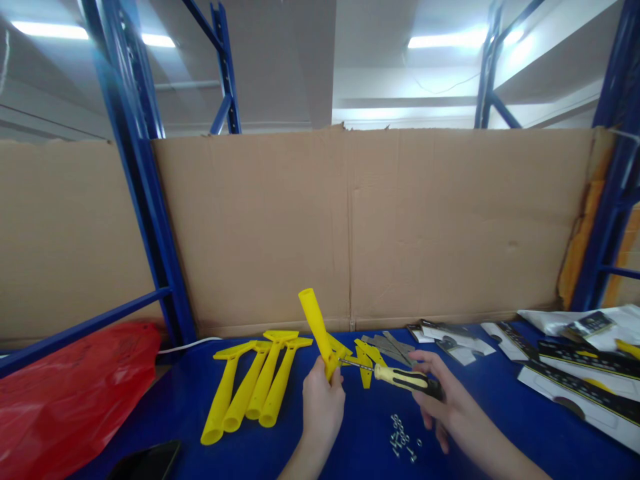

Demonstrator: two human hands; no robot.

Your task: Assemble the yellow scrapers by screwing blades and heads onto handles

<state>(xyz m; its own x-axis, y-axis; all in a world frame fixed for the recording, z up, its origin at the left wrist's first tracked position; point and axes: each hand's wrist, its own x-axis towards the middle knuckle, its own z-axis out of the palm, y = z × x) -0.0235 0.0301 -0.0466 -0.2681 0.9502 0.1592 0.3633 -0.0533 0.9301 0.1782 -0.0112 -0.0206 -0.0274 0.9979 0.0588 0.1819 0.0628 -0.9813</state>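
Observation:
My left hand (pixel 324 397) is closed around the head end of a yellow plastic scraper handle (pixel 316 321), whose hollow tube points up and to the left. In my right hand (pixel 445 400) is a screwdriver (pixel 407 380) with a cream and black grip. Its shaft runs left, and the tip meets the head of the yellow handle; the exact contact spot is too small to make out. Below the screwdriver lie loose small screws and nuts (pixel 400 437). Behind it are flat yellow plastic pieces (pixel 366 373) and grey metal blades (pixel 393 347).
Several more yellow handles (pixel 243 387) lie side by side on the blue tabletop (pixel 360 460). A red plastic bag (pixel 80 400) and a dark phone-like slab (pixel 145 461) are at left. Black-and-white packages (pixel 583 393) cover the right side. Cardboard (pixel 275 227) walls off the back.

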